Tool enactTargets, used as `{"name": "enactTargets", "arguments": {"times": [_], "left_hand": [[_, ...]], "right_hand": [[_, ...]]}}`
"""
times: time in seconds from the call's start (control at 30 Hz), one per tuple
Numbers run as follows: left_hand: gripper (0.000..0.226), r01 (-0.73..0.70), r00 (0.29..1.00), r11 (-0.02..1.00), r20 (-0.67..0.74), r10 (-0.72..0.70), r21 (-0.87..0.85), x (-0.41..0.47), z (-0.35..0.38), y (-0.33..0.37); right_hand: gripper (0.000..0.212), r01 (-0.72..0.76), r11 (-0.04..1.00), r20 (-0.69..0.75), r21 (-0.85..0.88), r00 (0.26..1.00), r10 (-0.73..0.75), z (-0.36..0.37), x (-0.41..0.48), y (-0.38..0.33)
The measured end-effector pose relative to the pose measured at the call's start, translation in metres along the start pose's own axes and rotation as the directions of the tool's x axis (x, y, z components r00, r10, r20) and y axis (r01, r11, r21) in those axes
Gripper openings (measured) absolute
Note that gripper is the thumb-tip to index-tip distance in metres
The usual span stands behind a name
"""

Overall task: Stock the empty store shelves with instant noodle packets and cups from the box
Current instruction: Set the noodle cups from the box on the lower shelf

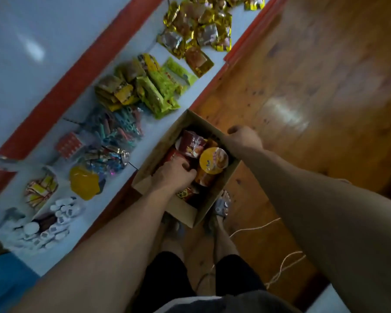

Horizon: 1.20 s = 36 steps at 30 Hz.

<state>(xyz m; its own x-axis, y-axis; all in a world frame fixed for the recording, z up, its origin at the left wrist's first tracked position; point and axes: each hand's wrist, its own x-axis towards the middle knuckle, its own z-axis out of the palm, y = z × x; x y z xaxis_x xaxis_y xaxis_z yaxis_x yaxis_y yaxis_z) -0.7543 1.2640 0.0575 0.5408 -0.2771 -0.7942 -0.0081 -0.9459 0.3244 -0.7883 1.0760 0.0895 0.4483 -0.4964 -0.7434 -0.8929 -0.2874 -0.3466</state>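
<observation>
I see the cardboard box point(182, 213) at the centre of the frame, brown and open at the top. Its left corner is up against the red front edge of the shelf point(43, 71); I cannot tell whether it rests there. Inside, noodle cups lie jumbled on their sides: a yellow-lidded cup point(213, 160) toward the right wall and a dark red cup point(193, 143) just above it, the two touching.

My left hand point(174, 175) is down in the box, fingers curled round a red-wrapped cup point(172, 156), though blur hides the exact hold. My right hand point(244, 137) is clenched over the box's upper right rim.

The pale shelf runs diagonally from lower left to upper centre. Green packets point(158, 91) lie just above the box and gold packets point(196, 30) sit further up, with a bare strip of shelf between the two piles. To the right is open wooden floor point(314, 86). Below the box a sandalled foot point(222, 205) sits close under its lower corner, and a white cord point(280, 267) loops across the floor at lower right.
</observation>
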Motion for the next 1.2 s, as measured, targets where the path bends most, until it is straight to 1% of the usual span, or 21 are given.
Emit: {"name": "enactTargets", "arguments": {"times": [0.1, 0.17, 0.27, 0.33, 0.43, 0.5, 0.57, 0.6, 0.67, 0.73, 0.77, 0.8, 0.87, 1.0, 1.1, 1.13, 1.2], "left_hand": [[0.039, 0.042, 0.999, 0.999, 0.028, -0.043, 0.028, 0.058, 0.027, -0.013], [0.04, 0.071, 0.997, 0.996, 0.031, -0.072, 0.05, 0.097, 0.041, -0.021], [0.042, 0.121, 0.992, 0.993, 0.047, -0.121, 0.0, 0.154, 0.062, -0.038], [0.052, 0.137, 0.989, 0.989, 0.07, -0.133, -0.061, 0.188, 0.073, -0.047], [0.071, 0.189, 0.981, 0.958, 0.074, -0.177, -0.214, 0.232, 0.087, -0.059], [0.07, 0.221, 0.975, 0.908, 0.059, -0.214, -0.355, 0.254, 0.095, -0.065], [0.068, 0.238, 0.97, 0.849, 0.071, -0.233, -0.472, 0.273, 0.1, -0.067], [0.072, 0.243, 0.968, 0.82, 0.08, -0.236, -0.518, 0.281, 0.101, -0.065], [0.086, 0.238, 0.969, 0.776, 0.094, -0.227, -0.584, 0.293, 0.1, -0.06], [0.104, 0.266, 0.963, 0.741, 0.129, -0.238, -0.617, 0.304, 0.1, -0.056], [0.108, 0.279, 0.959, 0.726, 0.146, -0.242, -0.629, 0.31, 0.102, -0.056], [0.107, 0.292, 0.956, 0.718, 0.164, -0.245, -0.632, 0.314, 0.103, -0.055], [0.096, 0.304, 0.952, 0.705, 0.19, -0.238, -0.641, 0.319, 0.103, -0.054], [0.059, 0.301, 0.953, 0.673, 0.184, -0.241, -0.676, 0.318, 0.097, -0.051], [0.04, 0.339, 0.94, 0.607, 0.234, -0.248, -0.719, 0.314, 0.095, -0.052], [0.036, 0.361, 0.932, 0.589, 0.254, -0.26, -0.723, 0.311, 0.094, -0.051], [0.04, 0.406, 0.913, 0.555, 0.296, -0.28, -0.726, 0.31, 0.095, -0.053]], "right_hand": [[0.024, -0.073, 0.997, 0.041, 0.018, 0.997, 0.072, 0.037, 0.047, 0.02], [0.026, -0.091, 0.995, 0.058, 0.035, 0.994, 0.089, 0.066, 0.08, 0.032], [0.027, -0.106, 0.99, 0.07, 0.096, 0.993, 0.1, 0.108, 0.127, 0.043], [0.031, -0.126, 0.977, 0.068, 0.169, 0.991, 0.116, 0.134, 0.155, 0.048], [0.048, -0.159, 0.952, 0.066, 0.26, 0.987, 0.147, 0.167, 0.186, 0.054], [0.054, -0.163, 0.94, 0.059, 0.301, 0.987, 0.152, 0.183, 0.202, 0.06], [0.054, -0.162, 0.924, 0.079, 0.347, 0.987, 0.143, 0.193, 0.214, 0.065], [0.054, -0.16, 0.919, 0.089, 0.36, 0.987, 0.136, 0.197, 0.22, 0.067], [0.052, -0.153, 0.914, 0.104, 0.376, 0.987, 0.122, 0.204, 0.23, 0.07], [0.052, -0.145, 0.914, 0.103, 0.378, 0.988, 0.114, 0.21, 0.237, 0.067], [0.051, -0.144, 0.917, 0.107, 0.372, 0.988, 0.112, 0.213, 0.239, 0.065], [0.051, -0.144, 0.916, 0.111, 0.374, 0.988, 0.11, 0.216, 0.242, 0.063], [0.048, -0.158, 0.902, 0.12, 0.402, 0.986, 0.119, 0.221, 0.243, 0.06], [0.048, -0.133, 0.904, 0.101, 0.406, 0.99, 0.1, 0.229, 0.236, 0.058], [0.044, -0.106, 0.912, 0.11, 0.396, 0.992, 0.067, 0.233, 0.227, 0.055], [0.044, -0.102, 0.911, 0.123, 0.4, 0.991, 0.057, 0.235, 0.223, 0.055], [0.048, -0.126, 0.893, 0.184, 0.431, 0.982, 0.05, 0.238, 0.216, 0.054]]}}
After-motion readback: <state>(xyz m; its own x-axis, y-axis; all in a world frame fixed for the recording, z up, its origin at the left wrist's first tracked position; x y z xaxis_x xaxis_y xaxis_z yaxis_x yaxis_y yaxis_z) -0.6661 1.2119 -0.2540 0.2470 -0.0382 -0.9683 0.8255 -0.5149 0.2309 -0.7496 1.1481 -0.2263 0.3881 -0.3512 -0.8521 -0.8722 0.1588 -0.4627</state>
